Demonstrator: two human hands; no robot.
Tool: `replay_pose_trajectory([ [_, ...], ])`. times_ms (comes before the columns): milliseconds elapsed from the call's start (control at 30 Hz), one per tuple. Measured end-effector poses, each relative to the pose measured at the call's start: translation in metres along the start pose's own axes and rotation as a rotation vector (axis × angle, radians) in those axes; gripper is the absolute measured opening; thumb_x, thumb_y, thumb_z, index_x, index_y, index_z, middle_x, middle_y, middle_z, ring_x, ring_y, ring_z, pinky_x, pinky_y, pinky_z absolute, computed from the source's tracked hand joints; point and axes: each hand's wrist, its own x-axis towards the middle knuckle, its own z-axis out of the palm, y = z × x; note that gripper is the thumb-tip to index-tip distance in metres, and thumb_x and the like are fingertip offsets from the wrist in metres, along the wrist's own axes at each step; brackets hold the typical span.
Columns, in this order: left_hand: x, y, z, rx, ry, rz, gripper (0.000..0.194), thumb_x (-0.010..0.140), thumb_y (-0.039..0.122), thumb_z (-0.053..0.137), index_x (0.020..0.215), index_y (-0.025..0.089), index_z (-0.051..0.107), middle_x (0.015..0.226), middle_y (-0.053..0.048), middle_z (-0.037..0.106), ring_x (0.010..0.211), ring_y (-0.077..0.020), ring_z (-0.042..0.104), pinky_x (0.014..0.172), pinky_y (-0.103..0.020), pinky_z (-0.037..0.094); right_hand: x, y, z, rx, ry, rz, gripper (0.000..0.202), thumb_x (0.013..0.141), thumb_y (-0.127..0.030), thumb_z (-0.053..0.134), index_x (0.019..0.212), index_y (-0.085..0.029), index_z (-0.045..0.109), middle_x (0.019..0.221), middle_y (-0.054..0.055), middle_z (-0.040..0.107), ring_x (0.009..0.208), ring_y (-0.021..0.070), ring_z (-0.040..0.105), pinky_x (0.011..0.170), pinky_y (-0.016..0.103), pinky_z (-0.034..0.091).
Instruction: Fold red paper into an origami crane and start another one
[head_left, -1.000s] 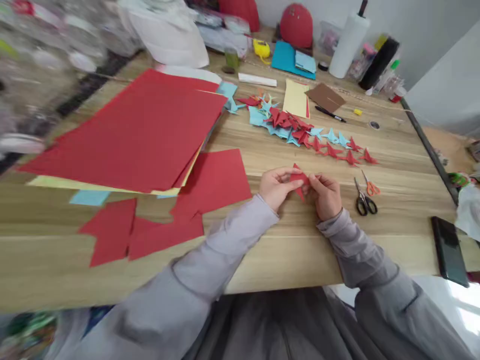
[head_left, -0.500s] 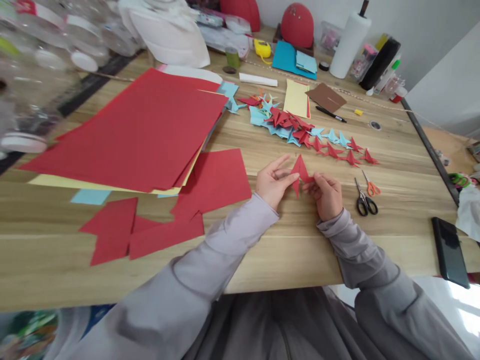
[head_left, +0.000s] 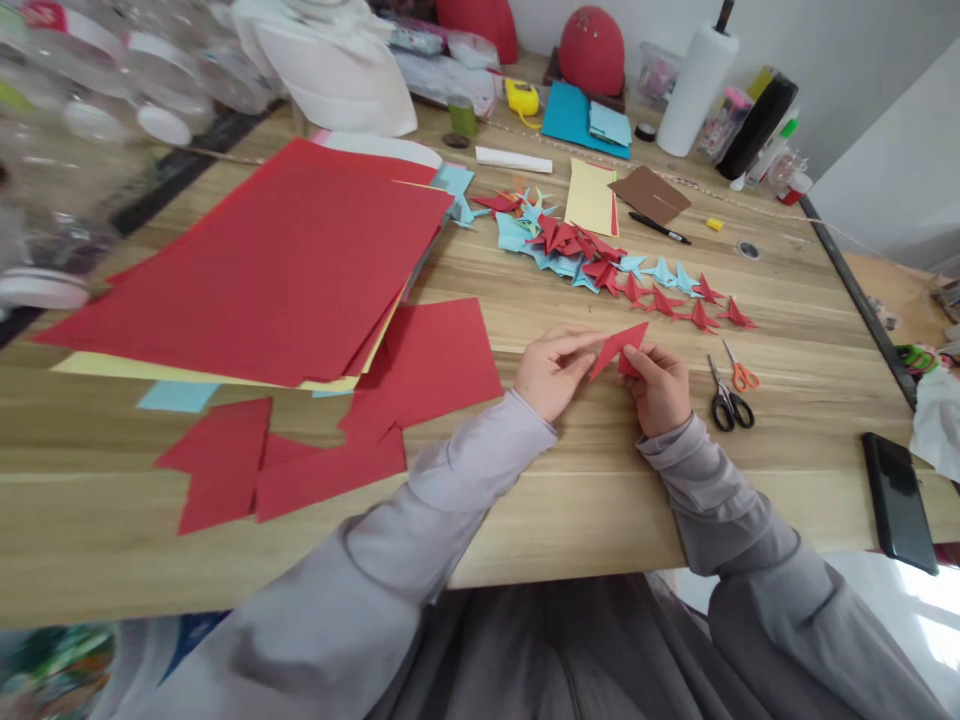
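Saw solid red on the folded paper, same on the big top sheet and the cut pieces. Got pale yellow on the sheet below, light blue on the scrap. Noted mixed red and light blue across the folded figures, bits of orange at the far end. Logged pale yellow for the note paper, brown for the card, teal for the folder. Marked black handles on one pair of scissors, orange on the smaller pair. Had streaky brown wood grain over the tan surface, plain greyish mauve on the sleeves.
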Motion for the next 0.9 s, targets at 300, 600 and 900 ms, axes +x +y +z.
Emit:
replay_pose_trajectory([
  [300,-0.003,-0.001,-0.001,0.123,-0.099,0.234,0.015,0.077,0.015,0.065,0.086,0.019,0.076,0.095,-0.008,0.073,0.086,-0.0143,0.068,0.075,-0.025,0.055,0.0,-0.005,-0.001,0.038,-0.152,0.08,0.025,0.063,-0.038,0.078,0.065,-0.017,0.064,0.057,-0.002,0.062,0.049,0.0079,0.052,0.048,0.021,0.041],
  [600,-0.003,0.005,-0.002,0.1,-0.106,0.145,0.009,0.073,0.022,0.071,0.08,0.022,0.077,0.091,-0.008,0.073,0.079,-0.0155,0.067,0.07,-0.027,0.054,0.0,-0.008,0.0,-0.018,-0.132,0.07,0.029,0.059,-0.042,0.081,0.065,-0.019,0.063,0.055,-0.004,0.059,0.049,0.0075,0.049,0.045,0.021,0.038],
  [900,-0.004,0.01,0.001,0.086,-0.058,0.111,0.01,0.074,0.024,0.07,0.08,0.023,0.077,0.087,-0.007,0.074,0.08,-0.0176,0.067,0.076,-0.031,0.052,0.002,-0.008,-0.001,-0.089,-0.099,0.055,0.026,0.057,-0.039,0.08,0.066,-0.018,0.068,0.054,-0.004,0.058,0.046,0.0068,0.044,0.045,0.022,0.035],
])
